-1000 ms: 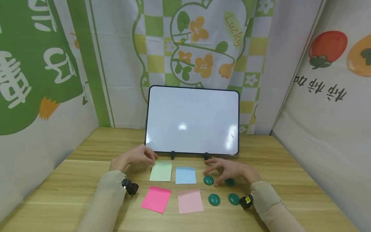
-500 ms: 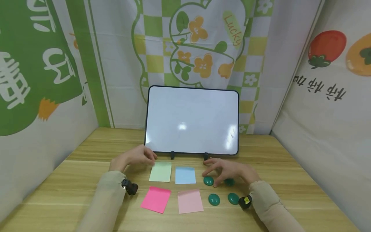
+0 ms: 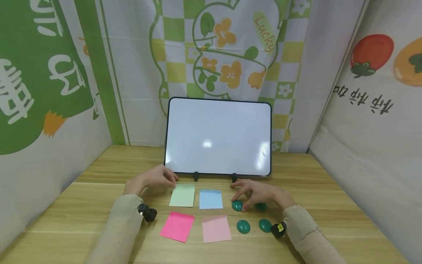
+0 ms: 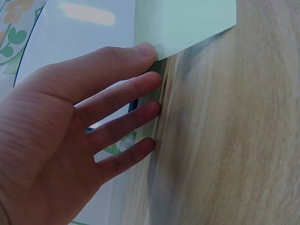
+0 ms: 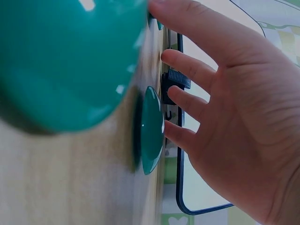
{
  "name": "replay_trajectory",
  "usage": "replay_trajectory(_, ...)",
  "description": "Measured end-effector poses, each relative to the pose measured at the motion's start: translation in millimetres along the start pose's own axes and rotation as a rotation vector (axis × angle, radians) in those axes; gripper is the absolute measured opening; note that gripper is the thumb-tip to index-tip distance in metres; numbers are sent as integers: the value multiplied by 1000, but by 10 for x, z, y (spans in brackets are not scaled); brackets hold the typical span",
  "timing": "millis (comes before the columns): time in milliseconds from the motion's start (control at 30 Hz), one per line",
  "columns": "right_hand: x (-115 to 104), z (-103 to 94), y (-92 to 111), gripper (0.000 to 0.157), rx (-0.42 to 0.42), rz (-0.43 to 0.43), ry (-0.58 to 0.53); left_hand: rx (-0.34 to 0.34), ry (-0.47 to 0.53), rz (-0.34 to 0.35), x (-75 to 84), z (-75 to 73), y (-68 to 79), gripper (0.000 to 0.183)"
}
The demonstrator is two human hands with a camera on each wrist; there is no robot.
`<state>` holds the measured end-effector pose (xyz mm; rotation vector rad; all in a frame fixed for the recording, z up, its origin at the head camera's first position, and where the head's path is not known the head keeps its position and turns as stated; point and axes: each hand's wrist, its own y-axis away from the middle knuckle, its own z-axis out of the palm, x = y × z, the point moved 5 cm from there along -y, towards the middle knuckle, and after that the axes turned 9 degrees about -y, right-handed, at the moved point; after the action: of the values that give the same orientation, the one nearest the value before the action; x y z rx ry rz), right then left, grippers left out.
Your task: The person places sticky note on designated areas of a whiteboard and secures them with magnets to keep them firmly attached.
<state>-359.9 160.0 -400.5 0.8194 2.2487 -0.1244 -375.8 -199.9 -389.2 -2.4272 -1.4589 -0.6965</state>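
At the left of the notes, my left hand (image 3: 157, 178) pinches the upper left corner of a pale green sticky note (image 3: 182, 195). The left wrist view shows the thumb on the green note's (image 4: 197, 23) corner, the other fingers (image 4: 126, 112) spread apart below. My right hand (image 3: 258, 191) has thumb and index finger on either side of a glossy green domed magnet (image 3: 237, 205), the other fingers reaching toward the board. A second magnet (image 3: 261, 206) lies under this hand, partly hidden; in the right wrist view it stands clear as a thin green dome (image 5: 152, 131).
A framed whiteboard (image 3: 219, 137) stands at the back on small black feet (image 3: 234, 178). On the wooden table lie a blue note (image 3: 211, 199), a hot pink note (image 3: 178, 226) and a light pink note (image 3: 216, 229). Two more magnets (image 3: 243, 226) sit nearer the front.
My right index finger and thumb have come closer together around the back left magnet. The left hand stays at the green note's corner.
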Motion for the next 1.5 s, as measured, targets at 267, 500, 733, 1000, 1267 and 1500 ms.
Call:
replay_trajectory(267, -2, -4, 1, 37, 16, -15, -6, 7, 6, -13, -12, 19, -23, 8)
replay_trajectory(500, -39, -37, -18, 38, 30, -45, 13, 26, 6, 2, -48, 4, -30, 6)
replay_trajectory(733, -133, -127, -48, 40, 117, -131, 88, 46, 15, 28, -53, -37, -9, 7)
replay_trajectory(1000, -141, -159, 19, 39, 193, -170, 133, 72, 27, 12, -52, -10, -27, 7)
replay_trajectory(1267, -147, -186, 21, 41, 219, -193, 154, 115, 67, 35, -26, -35, -33, 7)
replay_trajectory(1500, -162, -217, 16, 41, 250, -195, 166, 121, 53, 47, -32, -90, -33, 10)
